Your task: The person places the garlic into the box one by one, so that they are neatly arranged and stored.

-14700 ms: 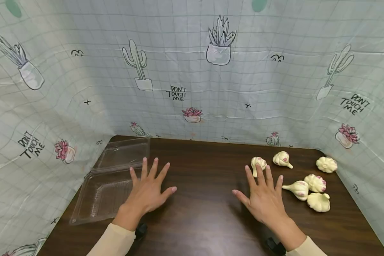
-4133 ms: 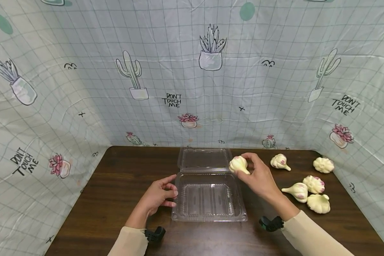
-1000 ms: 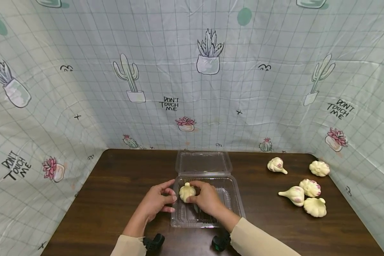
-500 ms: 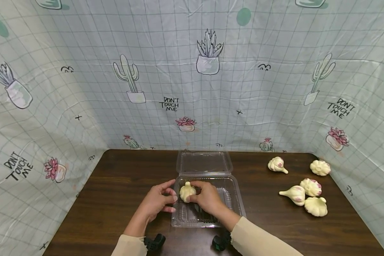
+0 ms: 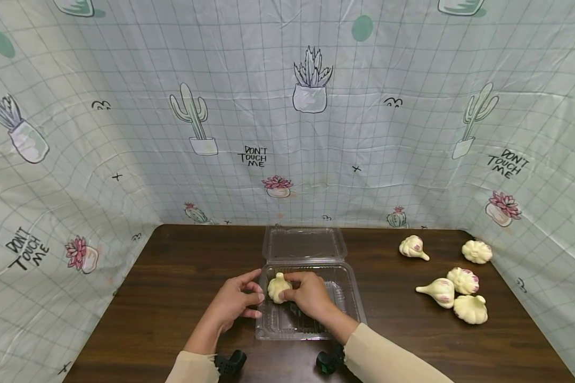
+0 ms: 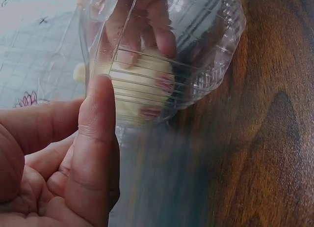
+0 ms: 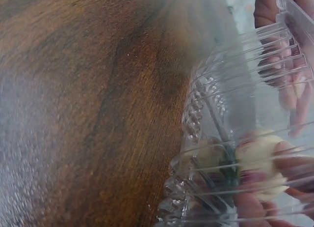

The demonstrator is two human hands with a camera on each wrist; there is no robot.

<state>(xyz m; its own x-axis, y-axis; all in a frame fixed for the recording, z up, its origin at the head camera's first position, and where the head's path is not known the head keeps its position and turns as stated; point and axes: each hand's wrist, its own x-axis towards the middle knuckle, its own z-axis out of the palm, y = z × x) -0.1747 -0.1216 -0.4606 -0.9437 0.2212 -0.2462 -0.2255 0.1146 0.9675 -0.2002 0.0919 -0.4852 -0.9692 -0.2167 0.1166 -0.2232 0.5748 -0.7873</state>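
Note:
A clear plastic clamshell container [image 5: 344, 306] stands with its lid folded back at the middle of the table. My left hand [image 5: 235, 300] is at its left side, and the left wrist view has the thumb and a finger [image 6: 95, 133] close against the rim, pinching it. A cream garlic bulb [image 5: 279, 289] with purple marks is inside the container's left part, stem pointing away. My right hand [image 5: 311, 295] pinches this bulb between thumb and fingers. Through the clear wall in the right wrist view, the bulb [image 7: 260, 158] shows partly behind the fingers.
Several more garlic bulbs lie at the table's right: one at the back [image 5: 413, 247], one by the far corner [image 5: 477, 251], and a touching cluster [image 5: 441, 292] nearer. A printed curtain [image 5: 220, 106] encloses the dark wooden table [image 5: 172, 298].
The container was at the left, then came to the middle. My right hand took the nearest garlic bulb and carried it left into the container. Over the last second both hands stay nearly still.

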